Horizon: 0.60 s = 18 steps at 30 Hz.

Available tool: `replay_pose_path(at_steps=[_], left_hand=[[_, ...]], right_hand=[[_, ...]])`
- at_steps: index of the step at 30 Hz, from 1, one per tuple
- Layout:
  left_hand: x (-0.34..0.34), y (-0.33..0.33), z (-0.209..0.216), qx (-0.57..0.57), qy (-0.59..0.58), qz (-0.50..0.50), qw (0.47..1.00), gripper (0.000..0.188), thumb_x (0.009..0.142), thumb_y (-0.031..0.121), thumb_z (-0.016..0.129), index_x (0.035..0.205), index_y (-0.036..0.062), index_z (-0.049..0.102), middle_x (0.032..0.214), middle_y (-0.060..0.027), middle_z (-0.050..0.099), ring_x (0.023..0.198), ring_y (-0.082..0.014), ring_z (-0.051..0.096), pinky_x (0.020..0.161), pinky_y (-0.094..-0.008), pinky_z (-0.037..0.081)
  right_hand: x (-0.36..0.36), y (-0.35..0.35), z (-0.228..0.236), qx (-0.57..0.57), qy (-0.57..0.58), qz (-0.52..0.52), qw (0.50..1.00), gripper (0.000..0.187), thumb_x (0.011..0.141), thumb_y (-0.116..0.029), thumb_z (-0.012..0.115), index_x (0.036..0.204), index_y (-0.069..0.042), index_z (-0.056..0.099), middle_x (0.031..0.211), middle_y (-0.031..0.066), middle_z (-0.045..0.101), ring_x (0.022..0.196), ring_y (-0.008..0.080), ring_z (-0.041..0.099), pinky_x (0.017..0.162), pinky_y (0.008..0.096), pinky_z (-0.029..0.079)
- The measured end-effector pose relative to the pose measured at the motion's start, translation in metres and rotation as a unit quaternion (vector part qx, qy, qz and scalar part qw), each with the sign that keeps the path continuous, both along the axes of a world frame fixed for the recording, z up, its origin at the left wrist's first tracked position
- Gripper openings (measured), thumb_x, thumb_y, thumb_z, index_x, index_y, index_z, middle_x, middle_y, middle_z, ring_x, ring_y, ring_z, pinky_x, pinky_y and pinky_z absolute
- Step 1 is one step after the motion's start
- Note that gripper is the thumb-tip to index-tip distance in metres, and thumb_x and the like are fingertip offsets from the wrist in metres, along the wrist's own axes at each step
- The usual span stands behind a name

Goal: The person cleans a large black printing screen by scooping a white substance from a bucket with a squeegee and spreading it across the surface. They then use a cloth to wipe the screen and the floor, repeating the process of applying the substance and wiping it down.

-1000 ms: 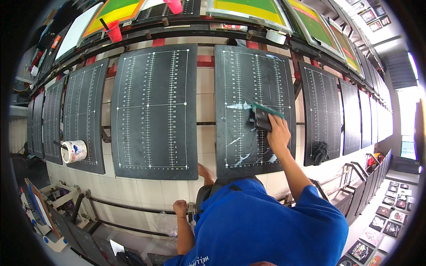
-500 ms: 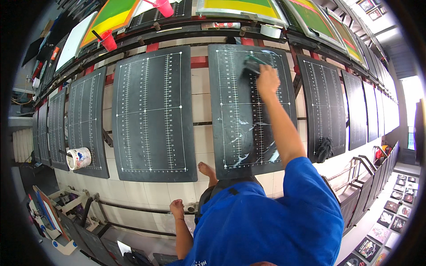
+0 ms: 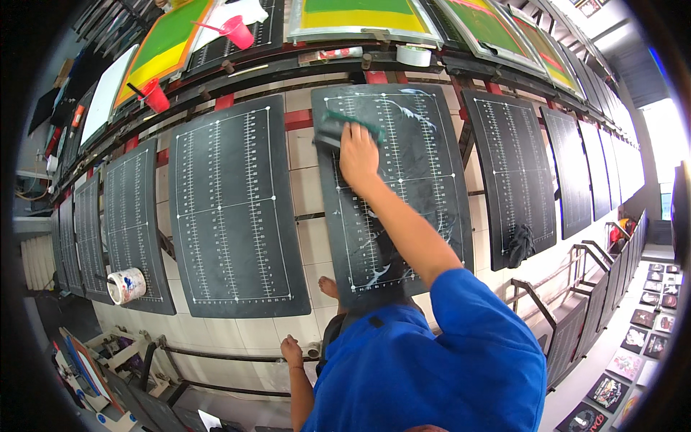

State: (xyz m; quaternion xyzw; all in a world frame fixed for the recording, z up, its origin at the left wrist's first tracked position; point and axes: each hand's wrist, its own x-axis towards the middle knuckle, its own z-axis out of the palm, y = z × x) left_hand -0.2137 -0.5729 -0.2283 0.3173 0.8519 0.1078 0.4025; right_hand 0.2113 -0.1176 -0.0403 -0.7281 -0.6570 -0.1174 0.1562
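Observation:
My right hand is closed around a dark green scraper, blurred by motion, near the upper left part of a black printing board. White ruler lines run along this board, and whitish wet streaks show at its far end, with more at its near end. My right forearm crosses over the board's middle. My left hand hangs low beside my body, fingers curled, with nothing visible in it, close to a dark rail.
Similar boards stand in a row, one to the left and one to the right bearing a black cloth. A stained white tub sits farther left. Beyond a rail lie green-yellow screens, a tape roll and pink cups.
My right hand has swept the scraper leftward across the far part of the board. The whole view has shifted a little. My left hand stays low, beside my body.

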Motion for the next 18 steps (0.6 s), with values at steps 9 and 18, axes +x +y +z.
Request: replay_pose_path(at_steps=[9, 18], left_hand=[[0.015, -0.001, 0.010, -0.017, -0.043, 0.025, 0.999, 0.044, 0.100, 0.033, 0.053, 0.075, -0.0022, 0.062, 0.058, -0.0095, 0.057, 0.046, -0.0172, 0.051, 0.045, -0.0326, 0.043], [0.018, 0.034, 0.018, -0.058, -0.089, 0.014, 0.994, 0.039, 0.099, 0.031, 0.056, 0.082, -0.0028, 0.063, 0.062, -0.0086, 0.060, 0.049, -0.0154, 0.055, 0.041, -0.0313, 0.044]], right_hand=[[0.139, 0.033, 0.016, -0.057, 0.018, 0.199, 0.978, 0.041, 0.081, -0.005, 0.062, 0.120, -0.016, 0.066, 0.118, 0.0012, 0.065, 0.110, 0.0229, 0.062, 0.092, 0.0367, 0.053], [0.231, 0.077, 0.023, -0.056, 0.000, 0.249, 0.967, 0.055, 0.072, 0.002, 0.069, 0.123, -0.017, 0.067, 0.125, 0.0024, 0.066, 0.118, 0.0254, 0.060, 0.099, 0.0368, 0.050]])
